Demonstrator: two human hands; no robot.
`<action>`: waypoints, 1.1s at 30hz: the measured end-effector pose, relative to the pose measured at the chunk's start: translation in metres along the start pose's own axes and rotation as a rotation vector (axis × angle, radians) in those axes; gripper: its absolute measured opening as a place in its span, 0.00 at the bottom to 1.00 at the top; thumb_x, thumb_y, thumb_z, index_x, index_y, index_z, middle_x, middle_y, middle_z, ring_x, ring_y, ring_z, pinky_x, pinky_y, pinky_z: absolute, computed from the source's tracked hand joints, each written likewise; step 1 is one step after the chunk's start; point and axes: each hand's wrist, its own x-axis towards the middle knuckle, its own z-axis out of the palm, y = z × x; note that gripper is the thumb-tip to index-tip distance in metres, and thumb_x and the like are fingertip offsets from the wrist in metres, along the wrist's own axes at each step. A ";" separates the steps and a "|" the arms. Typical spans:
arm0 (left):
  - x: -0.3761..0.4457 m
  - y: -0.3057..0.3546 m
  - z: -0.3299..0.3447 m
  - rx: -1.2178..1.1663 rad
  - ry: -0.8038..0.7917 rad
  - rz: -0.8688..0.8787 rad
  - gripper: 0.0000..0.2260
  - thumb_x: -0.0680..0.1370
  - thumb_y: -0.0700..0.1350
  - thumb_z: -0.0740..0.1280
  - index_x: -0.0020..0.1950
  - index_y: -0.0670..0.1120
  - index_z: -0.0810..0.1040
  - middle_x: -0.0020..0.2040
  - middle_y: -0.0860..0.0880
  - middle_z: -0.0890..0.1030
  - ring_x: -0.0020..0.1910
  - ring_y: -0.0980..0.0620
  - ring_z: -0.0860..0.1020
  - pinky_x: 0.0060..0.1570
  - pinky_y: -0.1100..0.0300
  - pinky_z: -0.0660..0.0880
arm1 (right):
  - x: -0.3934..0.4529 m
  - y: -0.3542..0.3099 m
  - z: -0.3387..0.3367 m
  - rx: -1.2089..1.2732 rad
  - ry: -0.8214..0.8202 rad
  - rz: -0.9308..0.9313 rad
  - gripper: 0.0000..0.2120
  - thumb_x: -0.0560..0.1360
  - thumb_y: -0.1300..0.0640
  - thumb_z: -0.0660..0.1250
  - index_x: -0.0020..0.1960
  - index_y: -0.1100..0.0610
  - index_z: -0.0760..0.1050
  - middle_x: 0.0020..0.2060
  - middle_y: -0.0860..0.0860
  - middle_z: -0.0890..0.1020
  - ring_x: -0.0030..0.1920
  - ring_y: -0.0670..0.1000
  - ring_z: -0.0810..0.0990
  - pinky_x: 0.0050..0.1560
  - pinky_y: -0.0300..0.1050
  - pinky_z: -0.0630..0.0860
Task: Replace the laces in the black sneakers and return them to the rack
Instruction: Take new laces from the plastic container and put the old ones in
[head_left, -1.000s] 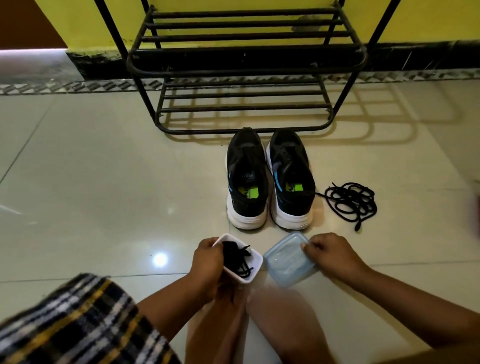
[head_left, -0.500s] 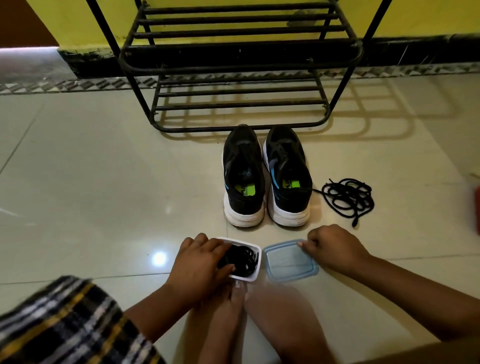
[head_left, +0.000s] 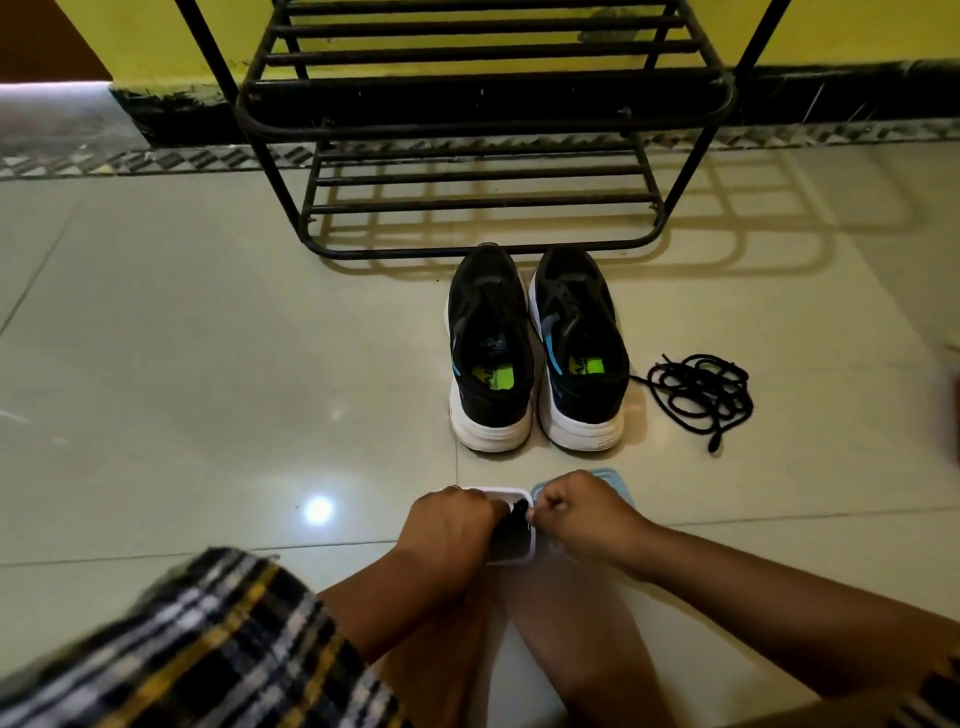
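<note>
Sneakers (head_left: 537, 348) just before rack (head_left: 483, 104), laceless

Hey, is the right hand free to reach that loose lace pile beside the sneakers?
Probably yes. The loose lace pile lies on open floor ahead and to the right of the right hand, with nothing between. But that hand appears to be pinching something at the white container, so it must let go first.
</note>
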 end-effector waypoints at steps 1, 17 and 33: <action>0.001 -0.001 0.002 -0.018 0.014 0.024 0.12 0.77 0.46 0.61 0.60 0.50 0.75 0.57 0.48 0.78 0.55 0.46 0.76 0.46 0.59 0.69 | 0.000 -0.001 -0.001 0.001 -0.004 0.005 0.18 0.75 0.60 0.66 0.27 0.54 0.68 0.16 0.44 0.70 0.20 0.38 0.70 0.28 0.32 0.66; 0.002 -0.099 -0.035 -0.187 0.223 -0.289 0.12 0.74 0.47 0.67 0.57 0.51 0.78 0.48 0.51 0.77 0.49 0.48 0.76 0.39 0.59 0.70 | 0.009 0.010 -0.036 -0.004 0.083 0.046 0.16 0.76 0.57 0.66 0.30 0.52 0.70 0.17 0.39 0.72 0.22 0.41 0.68 0.31 0.38 0.65; -0.001 -0.099 -0.040 -0.085 0.179 -0.255 0.27 0.74 0.49 0.65 0.73 0.49 0.65 0.70 0.48 0.68 0.64 0.42 0.70 0.55 0.52 0.72 | 0.024 0.039 -0.142 -0.452 0.672 0.097 0.10 0.71 0.51 0.70 0.48 0.55 0.76 0.50 0.59 0.76 0.54 0.61 0.74 0.50 0.50 0.70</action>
